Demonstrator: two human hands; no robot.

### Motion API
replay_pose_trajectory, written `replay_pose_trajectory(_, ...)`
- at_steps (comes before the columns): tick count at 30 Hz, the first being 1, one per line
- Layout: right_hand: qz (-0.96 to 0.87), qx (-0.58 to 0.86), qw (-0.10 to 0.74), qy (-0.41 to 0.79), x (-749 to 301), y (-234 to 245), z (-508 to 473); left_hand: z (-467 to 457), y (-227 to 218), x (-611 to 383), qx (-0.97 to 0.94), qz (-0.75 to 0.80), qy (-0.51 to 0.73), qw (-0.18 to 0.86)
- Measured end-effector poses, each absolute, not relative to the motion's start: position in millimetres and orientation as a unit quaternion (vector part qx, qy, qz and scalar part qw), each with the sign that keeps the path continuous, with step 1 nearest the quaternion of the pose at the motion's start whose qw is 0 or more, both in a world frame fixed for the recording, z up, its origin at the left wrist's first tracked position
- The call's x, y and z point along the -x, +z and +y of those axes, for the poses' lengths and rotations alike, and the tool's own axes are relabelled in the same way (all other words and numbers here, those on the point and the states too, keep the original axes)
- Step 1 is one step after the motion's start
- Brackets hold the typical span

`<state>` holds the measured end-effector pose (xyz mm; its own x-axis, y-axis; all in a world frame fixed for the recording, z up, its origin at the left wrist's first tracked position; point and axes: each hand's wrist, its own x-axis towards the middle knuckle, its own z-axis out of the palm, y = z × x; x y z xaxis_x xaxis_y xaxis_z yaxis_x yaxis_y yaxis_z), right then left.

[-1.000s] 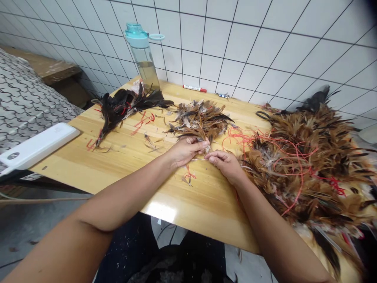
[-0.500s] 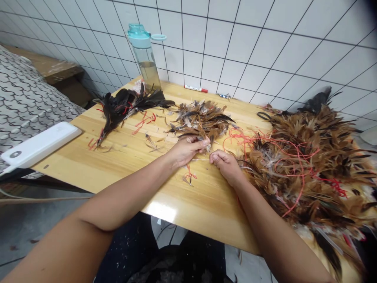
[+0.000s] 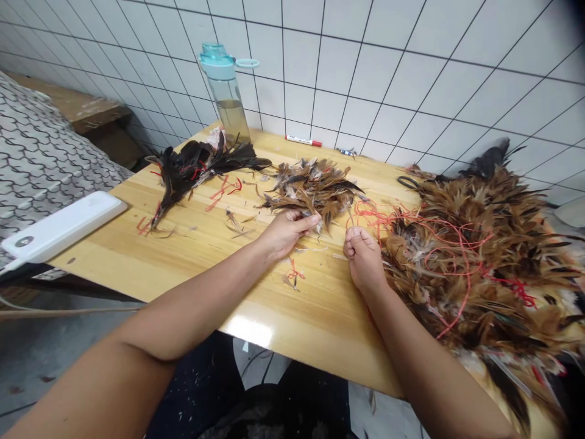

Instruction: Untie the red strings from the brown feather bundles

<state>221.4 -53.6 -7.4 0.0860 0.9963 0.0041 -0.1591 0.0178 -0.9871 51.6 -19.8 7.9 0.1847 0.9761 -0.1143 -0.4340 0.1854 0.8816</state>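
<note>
My left hand (image 3: 292,231) is at the near edge of a loose pile of brown feathers (image 3: 320,183). Its thumb and forefinger are pinched together on a feather with a pale base. To the right, my right hand (image 3: 363,253) is curled closed above the table, and a thin brown feather tip pokes up from its fingers. A thin white strand (image 3: 312,249) lies on the wood between the two hands. Below it is a scrap of red string (image 3: 295,271). Red string (image 3: 379,216) tangles beyond my right hand.
A large mass of brown feathers (image 3: 503,244) covers the table's right side. Black feathers (image 3: 183,167) lie at the left, near a water bottle (image 3: 228,103). A red-and-white marker (image 3: 303,141) rests by the tiled wall. A white oblong device (image 3: 64,222) sits at the left edge.
My right hand has moved right, away from my left hand, and turned with its closed fingers upward. My left hand has stayed almost in place at the pile.
</note>
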Motion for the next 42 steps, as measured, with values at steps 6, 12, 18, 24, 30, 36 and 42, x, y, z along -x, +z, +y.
replay_pose_trajectory(6,-0.608,0.531,0.480,0.344,-217,-14,-59,-32,7,-63,-0.390,0.379,0.469,0.696)
replay_pose_trajectory(12,-0.681,0.534,0.433,0.252,-216,-16,-60,-33,8,-64,-0.416,0.364,0.455,0.699)
replay_pose_trajectory(18,-0.732,0.548,0.366,0.175,-214,-15,-63,-36,9,-65,-0.442,0.360,0.451,0.687)
replay_pose_trajectory(24,-0.721,0.550,0.362,0.217,-214,-15,-62,-32,7,-63,-0.412,0.358,0.465,0.697)
replay_pose_trajectory(30,-0.664,0.558,0.393,0.304,-215,-14,-59,-26,5,-59,-0.402,0.358,0.491,0.685)
replay_pose_trajectory(36,-0.646,0.538,0.430,0.330,-215,-18,-56,-30,5,-62,-0.406,0.364,0.488,0.682)
replay_pose_trajectory(42,-0.644,0.507,0.449,0.355,-216,-17,-56,-31,4,-63,-0.403,0.356,0.489,0.687)
